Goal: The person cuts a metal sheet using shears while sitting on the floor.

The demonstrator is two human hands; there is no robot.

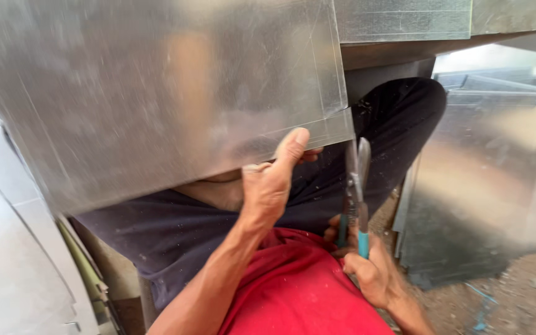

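Observation:
A large galvanized metal sheet [156, 93] fills the upper left and rests over my lap. My left hand [274, 177] grips its lower edge, thumb on top of the sheet near its right corner. That corner shows scribed lines and a cut strip. My right hand [367, 267] holds tin snips [358, 192] with teal handles. The blades point up, open, just below the sheet's right corner and not quite touching it. I sit in dark trousers and a red shirt.
A stack of metal sheets [485, 180] leans at the right on dirt ground. More sheet metal [404, 18] lies on a bench at the top. Pale curved sheets [13, 248] stand at the left.

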